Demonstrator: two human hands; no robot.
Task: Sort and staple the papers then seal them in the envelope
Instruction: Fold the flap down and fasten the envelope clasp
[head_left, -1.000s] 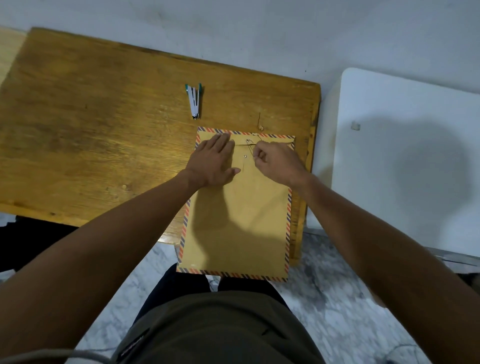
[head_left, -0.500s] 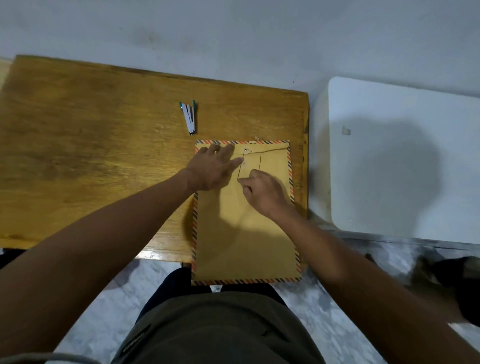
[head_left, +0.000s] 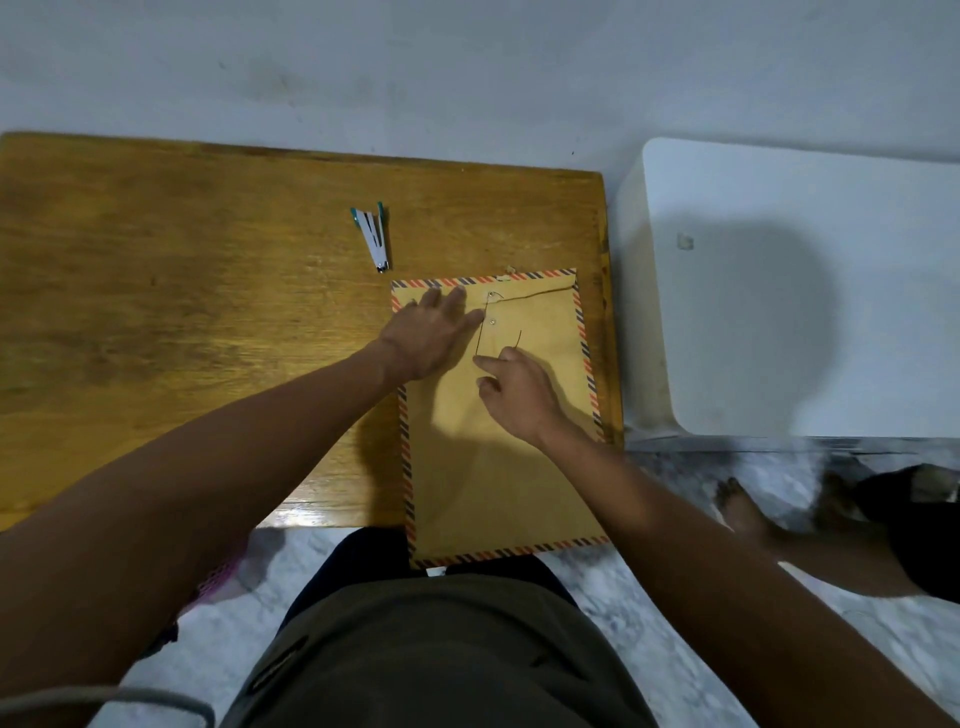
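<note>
A brown envelope (head_left: 498, 467) with a red-and-blue striped border lies at the right end of the wooden table (head_left: 182, 312), its lower end hanging over the front edge. Its flap is folded down, with two round fasteners near the top. A thin dark string (head_left: 480, 338) runs from the fasteners down to my right hand (head_left: 519, 395), which pinches it. My left hand (head_left: 431, 332) lies flat, fingers spread, on the envelope's upper left corner. A small white stapler (head_left: 374, 239) with green ends lies on the table above and left of the envelope. No loose papers are visible.
A white plastic surface (head_left: 805, 291) stands just right of the table, across a narrow gap. A pale wall runs behind both. Below are a marble floor, my lap in dark clothes, and a bare foot (head_left: 743, 509) at the right.
My right hand has moved from the fasteners down toward me, drawing the string out below them. The left hand stays pressed on the envelope's top left. The view has shifted.
</note>
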